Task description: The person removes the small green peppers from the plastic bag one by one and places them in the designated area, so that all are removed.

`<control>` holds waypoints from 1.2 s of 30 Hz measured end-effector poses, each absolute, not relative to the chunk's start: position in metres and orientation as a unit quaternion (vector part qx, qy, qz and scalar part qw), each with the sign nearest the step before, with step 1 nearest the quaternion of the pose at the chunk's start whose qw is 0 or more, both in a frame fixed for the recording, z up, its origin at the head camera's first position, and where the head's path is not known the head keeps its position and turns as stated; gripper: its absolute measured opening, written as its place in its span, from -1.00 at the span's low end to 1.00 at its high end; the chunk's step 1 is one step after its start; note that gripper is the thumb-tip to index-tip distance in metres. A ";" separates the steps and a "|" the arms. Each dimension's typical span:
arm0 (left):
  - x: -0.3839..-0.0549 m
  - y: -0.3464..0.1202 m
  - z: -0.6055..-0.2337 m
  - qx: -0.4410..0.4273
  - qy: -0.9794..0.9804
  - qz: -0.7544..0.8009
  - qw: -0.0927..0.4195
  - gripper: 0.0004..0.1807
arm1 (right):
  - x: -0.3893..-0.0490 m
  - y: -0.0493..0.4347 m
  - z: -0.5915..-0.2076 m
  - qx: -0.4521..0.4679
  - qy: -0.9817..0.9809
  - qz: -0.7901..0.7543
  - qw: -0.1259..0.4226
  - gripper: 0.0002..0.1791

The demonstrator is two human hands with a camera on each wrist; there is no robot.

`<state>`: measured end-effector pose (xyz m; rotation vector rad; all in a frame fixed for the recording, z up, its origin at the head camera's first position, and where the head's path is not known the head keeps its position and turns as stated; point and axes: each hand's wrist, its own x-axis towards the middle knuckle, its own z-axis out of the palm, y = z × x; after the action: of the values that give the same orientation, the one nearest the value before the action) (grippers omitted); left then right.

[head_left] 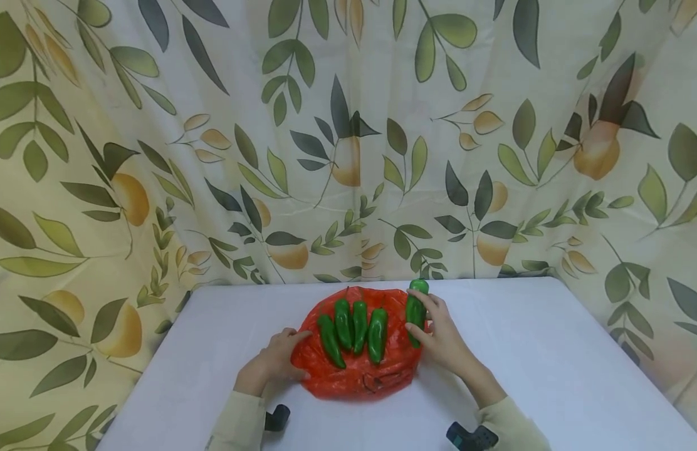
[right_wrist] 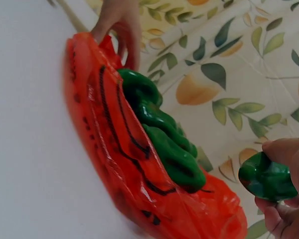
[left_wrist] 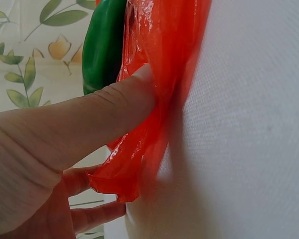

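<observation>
A curtain (head_left: 360,153) printed with leaves and fruit hangs beyond the far edge of the white desk (head_left: 563,363). Four green peppers (head_left: 360,327) lie side by side on a red plastic bag (head_left: 343,385). The left hand (head_left: 279,356) pinches the bag's left edge; the right hand (head_left: 443,335) grips a fifth pepper (head_left: 416,311) between thumb and fingers at its right side.

Peppers (head_left: 360,326) are glossy; the bag (head_left: 328,382) is shiny plastic; the tabletop (head_left: 551,351) matt, perhaps cloth.
</observation>
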<state>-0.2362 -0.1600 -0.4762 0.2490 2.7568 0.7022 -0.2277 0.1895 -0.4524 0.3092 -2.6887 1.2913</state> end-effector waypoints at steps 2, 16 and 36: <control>-0.237 -0.160 -0.476 0.088 0.956 0.243 0.140 -0.07 | -0.230 0.195 -0.451 0.100 -0.898 0.422 0.077 -0.23; -0.235 -0.159 -0.470 0.087 0.958 0.234 0.142 -0.07 | -0.237 0.228 -0.454 0.066 -0.906 0.415 0.056 -0.25; -0.238 -0.159 -0.475 0.085 0.959 0.228 0.144 -0.07 | -0.243 0.241 -0.475 0.042 -0.922 0.384 -0.037 -0.25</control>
<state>-0.2382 -0.1593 -0.4753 0.2463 2.7654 0.6569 -0.2432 0.2415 -0.4754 0.1365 -2.9650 1.2351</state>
